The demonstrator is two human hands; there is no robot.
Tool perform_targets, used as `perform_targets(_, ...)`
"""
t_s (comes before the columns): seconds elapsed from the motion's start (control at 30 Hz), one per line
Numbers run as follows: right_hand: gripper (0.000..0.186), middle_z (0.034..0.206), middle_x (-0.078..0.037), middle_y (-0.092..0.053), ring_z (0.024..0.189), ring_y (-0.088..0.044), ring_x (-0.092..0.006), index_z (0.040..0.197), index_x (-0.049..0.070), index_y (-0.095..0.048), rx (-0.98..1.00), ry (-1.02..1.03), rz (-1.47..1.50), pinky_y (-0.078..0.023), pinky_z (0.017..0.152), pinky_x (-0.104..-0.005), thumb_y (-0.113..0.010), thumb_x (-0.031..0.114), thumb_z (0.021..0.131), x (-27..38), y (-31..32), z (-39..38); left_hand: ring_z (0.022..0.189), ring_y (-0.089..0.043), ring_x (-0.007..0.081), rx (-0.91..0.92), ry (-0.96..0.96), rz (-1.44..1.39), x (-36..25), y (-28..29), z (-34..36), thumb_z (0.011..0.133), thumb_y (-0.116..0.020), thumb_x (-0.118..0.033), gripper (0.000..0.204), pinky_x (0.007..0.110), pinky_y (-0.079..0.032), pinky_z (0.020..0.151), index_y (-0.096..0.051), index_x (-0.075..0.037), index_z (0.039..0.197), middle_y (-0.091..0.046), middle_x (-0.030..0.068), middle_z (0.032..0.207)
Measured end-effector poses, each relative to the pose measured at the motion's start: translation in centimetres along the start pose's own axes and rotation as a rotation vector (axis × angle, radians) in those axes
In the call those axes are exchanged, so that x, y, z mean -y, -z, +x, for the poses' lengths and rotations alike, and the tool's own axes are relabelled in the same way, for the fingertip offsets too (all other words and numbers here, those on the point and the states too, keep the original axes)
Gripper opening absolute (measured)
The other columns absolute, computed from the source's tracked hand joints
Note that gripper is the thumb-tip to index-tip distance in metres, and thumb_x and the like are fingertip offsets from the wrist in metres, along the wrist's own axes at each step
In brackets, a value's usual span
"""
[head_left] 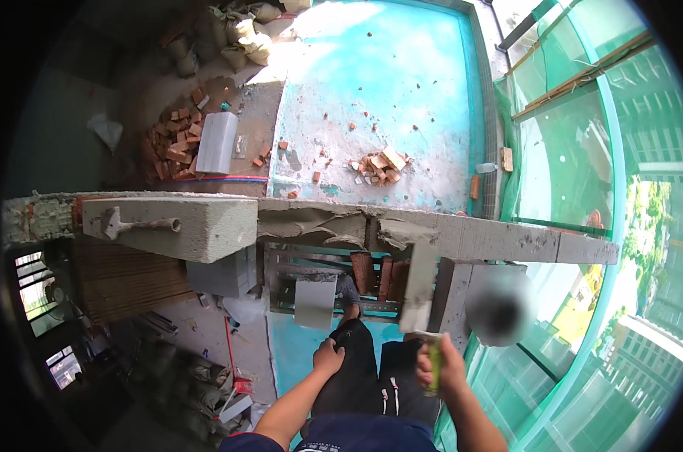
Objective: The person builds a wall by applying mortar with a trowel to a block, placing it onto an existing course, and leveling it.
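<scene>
My right hand grips the yellow-green handle of a trowel. The wide, mortar-smeared blade points away from me, its far end at the top of a grey block wall. Wet grey mortar lies in an uneven layer along the wall, with a thicker lump beside the blade. Resting on my knee, my left hand has its fingers curled and nothing visible in it. Left of the mortar, a large pale block sits on the wall. A mortar-crusted hammer-like tool lies against that block.
Below the wall, a metal platform holds red bricks and a grey block. A blurred round grey object is at right. Beyond the wall are brick rubble, a brick pile and green netting.
</scene>
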State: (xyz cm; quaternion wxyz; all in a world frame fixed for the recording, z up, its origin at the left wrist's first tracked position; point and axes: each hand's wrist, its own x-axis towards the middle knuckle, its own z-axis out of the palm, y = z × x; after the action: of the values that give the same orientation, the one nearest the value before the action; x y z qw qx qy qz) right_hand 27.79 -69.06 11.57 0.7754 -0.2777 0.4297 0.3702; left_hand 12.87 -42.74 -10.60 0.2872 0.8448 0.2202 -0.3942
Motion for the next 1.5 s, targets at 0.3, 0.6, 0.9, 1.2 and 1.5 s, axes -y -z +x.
perform_targets(0.3,0.045,0.066,-0.003,-0.047,0.047,-0.041,-0.0155,0.089,0.011,-0.042,0.024,0.03,-0.027,-0.037,0.047,-0.031,-0.042,0.055,0.093,-4.7,-11.3,9.1,0.1,-0.057,0.0391,-0.044,0.103,0.022,7.7,7.0,-3.8,0.079,-0.061,-0.033,0.045,0.047,-0.047,0.083,-0.052,-0.002,0.11,-0.059,0.021,0.107)
perform_targets(0.6,0.054,0.099,-0.033,-0.06,0.095,-0.059,-0.0473,0.103,-0.003,-0.047,-0.375,0.376,-1.417,-0.047,0.081,-0.0508,-0.047,0.049,0.091,-1.7,-13.1,9.1,0.1,-0.057,0.0383,-0.068,0.132,0.013,9.2,9.9,-2.2,0.078,-0.061,-0.036,0.048,0.046,-0.046,0.084,-0.052,-0.002,0.11,-0.059,0.0203,0.107)
perform_targets(0.9,0.051,0.097,-0.033,-0.06,0.095,-0.056,-0.0501,0.106,0.0,-0.047,-0.682,0.442,-1.557,-0.046,0.081,-0.053,-0.049,0.049,0.09,3.2,-6.6,3.0,0.089,-0.059,0.0342,-0.204,-0.032,-0.246,2.3,11.7,-0.9,0.077,-0.063,-0.034,0.042,0.042,-0.047,0.078,-0.053,-0.002,0.101,-0.061,0.0166,0.091)
perform_targets(1.2,0.051,0.087,-0.027,-0.063,0.076,-0.064,-0.0404,0.104,0.002,-0.047,-0.644,0.531,-1.533,-0.051,0.062,-0.0453,-0.047,0.051,0.091,7.3,4.1,4.2,0.096,-0.058,0.0386,-0.248,0.142,-0.262,5.1,9.2,-3.7,0.076,-0.063,-0.036,0.046,0.043,-0.046,0.082,-0.052,-0.002,0.105,-0.061,0.0202,0.101)
perform_targets(1.5,0.041,0.059,-0.006,-0.047,0.047,-0.048,-0.0175,0.095,0.008,-0.049,-0.446,0.352,-0.974,-0.038,0.042,-0.0336,-0.045,0.05,0.093,9.8,14.8,1.3,0.087,-0.061,0.0288,-0.329,0.314,-0.521,4.9,4.3,-8.5,0.079,-0.067,-0.033,0.036,0.037,-0.048,0.078,-0.059,-0.001,0.093,-0.064,0.0164,0.092)
